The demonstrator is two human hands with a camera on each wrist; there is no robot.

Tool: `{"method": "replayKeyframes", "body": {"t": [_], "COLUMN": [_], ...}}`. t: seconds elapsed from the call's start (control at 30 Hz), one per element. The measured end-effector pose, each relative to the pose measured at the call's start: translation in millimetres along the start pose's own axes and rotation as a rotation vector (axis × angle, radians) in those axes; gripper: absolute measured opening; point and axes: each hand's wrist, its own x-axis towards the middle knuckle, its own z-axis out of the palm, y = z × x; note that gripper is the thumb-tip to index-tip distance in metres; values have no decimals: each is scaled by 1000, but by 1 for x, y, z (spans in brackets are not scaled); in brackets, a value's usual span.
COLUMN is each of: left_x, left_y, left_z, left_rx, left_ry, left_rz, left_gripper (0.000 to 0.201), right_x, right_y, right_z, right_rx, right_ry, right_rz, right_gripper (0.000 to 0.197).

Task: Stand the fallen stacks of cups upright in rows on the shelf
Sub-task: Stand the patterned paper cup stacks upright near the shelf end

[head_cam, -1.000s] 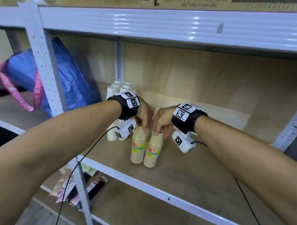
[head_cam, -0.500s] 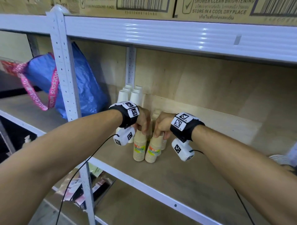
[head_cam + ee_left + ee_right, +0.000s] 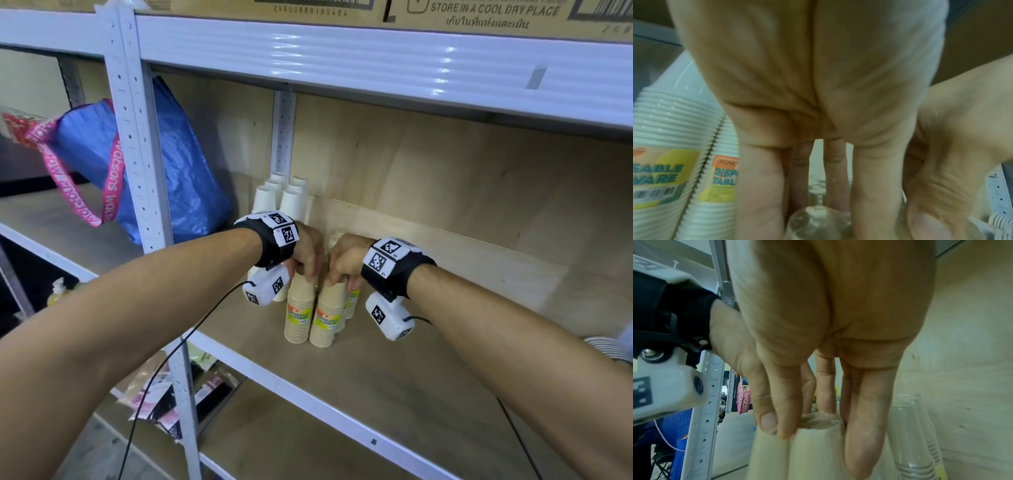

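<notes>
— The two tan paper-cup stacks in clear sleeves, the left one (image 3: 298, 310) and the right one (image 3: 325, 313), look much as they did a moment back, upright and touching; mostly the view has swung right and taken in more of the blue woven bag (image 3: 164, 171).

— And the hands?

— The left hand (image 3: 308, 250) has its fingers curled down round the top of the left stack; the right hand (image 3: 344, 260) pinches the top of the right one between thumb and fingers. Both stand near the front of the wooden shelf (image 3: 394, 370).

— Heavy?

— Light, I'd guess, and top-tippy. The film looks slippery, the paper crushable. Better held gently lower on the body than at the narrow top.

— Behind them?

— Another labelled stack (image 3: 352, 301), then white cup stacks (image 3: 277, 195) in rows by the back wall.
</notes>
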Motion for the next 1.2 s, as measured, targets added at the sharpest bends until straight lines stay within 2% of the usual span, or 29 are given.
{"method": "replayKeyframes", "body": {"t": [0.23, 0.37, 0.43, 0.57, 0.7, 0.87, 1.07, 1.2], "left_x": [-6, -9, -6, 10, 29, 51, 78, 89], "left_y": [4, 15, 23, 47, 83, 139, 202, 241], "left_z": [-17, -30, -37, -48, -54, -44, -12, 16], "left_rx": [-33, -36, -40, -58, -59, -22, 2, 94], "left_ry": [9, 62, 83, 124, 180, 165, 105, 122], "left_rz": [22, 56, 83, 123, 198, 314, 456, 578], "left_gripper": [33, 23, 20, 23, 27, 34, 41, 51], "right_x": [-4, -4, -9, -24, -43, -71, -105, -130], "right_y": [2, 13, 20, 39, 70, 119, 190, 240], "right_z": [-15, -32, -44, -71, -97, -120, -124, -118], "right_rx": [24, 12, -10, -30, -63, -94, -82, -74], "right_ry": [22, 62, 87, 165, 221, 308, 378, 406], "right_rz": [-5, 33, 44, 102, 200, 337, 550, 658], "right_gripper": [18, 30, 29, 29, 32, 34, 44, 49]}}
